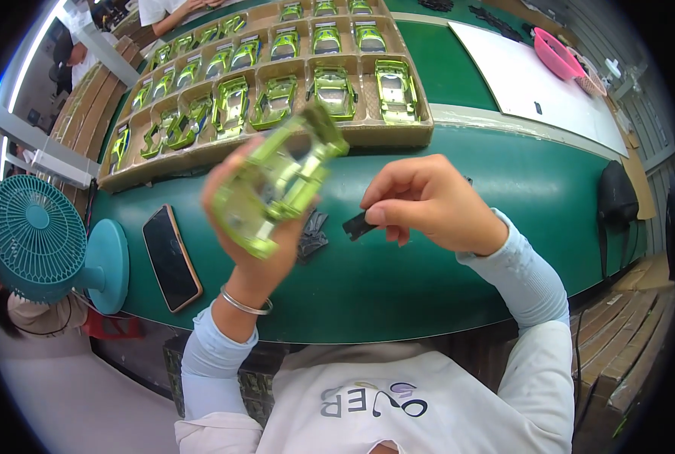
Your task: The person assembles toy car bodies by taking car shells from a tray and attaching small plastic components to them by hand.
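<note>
My left hand [265,265] is closed around a shiny green toy car body shell [277,185], tilted and slightly blurred, its open frame facing me. To its right, my right hand [428,200] pinches a small flat black plastic piece [358,225] between thumb and fingers, apart from the shell. A little heap of black pieces [313,234] lies on the green table behind and beside my left hand. At the far side stands a cardboard tray [398,136] with dividers, where many similar green car shells [396,91] sit in compartments.
A phone [172,257] and a teal desk fan [38,238] are at the left. At the far right are a white board [534,91], a pink basket [557,54] and a black pouch [617,193]. Another person's arm [172,17] shows beyond the tray.
</note>
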{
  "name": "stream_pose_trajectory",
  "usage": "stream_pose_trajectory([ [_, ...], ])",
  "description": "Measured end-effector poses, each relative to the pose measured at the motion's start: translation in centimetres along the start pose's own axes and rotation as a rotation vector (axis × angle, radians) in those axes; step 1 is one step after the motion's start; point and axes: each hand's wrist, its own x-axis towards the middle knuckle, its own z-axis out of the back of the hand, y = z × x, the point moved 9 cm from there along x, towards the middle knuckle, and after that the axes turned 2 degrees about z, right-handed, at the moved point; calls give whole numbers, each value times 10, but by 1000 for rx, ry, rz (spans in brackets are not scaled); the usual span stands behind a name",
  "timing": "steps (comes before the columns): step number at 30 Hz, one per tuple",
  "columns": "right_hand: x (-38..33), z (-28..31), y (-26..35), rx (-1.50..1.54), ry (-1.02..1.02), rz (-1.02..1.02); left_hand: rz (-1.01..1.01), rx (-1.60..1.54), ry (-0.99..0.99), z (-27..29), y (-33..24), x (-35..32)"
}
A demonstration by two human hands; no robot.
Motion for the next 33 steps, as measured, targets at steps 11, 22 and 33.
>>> stream_pose_trajectory([
  [11, 2, 17, 7, -703, 23, 273, 311, -177, -61, 4, 36, 0],
  [22, -32, 51, -42, -1235, 111, -52, 312, -192, 17, -2, 32, -6],
  [33, -17, 69, -34, -1011, -14, 17, 388, -191, 80, -9, 35, -15],
])
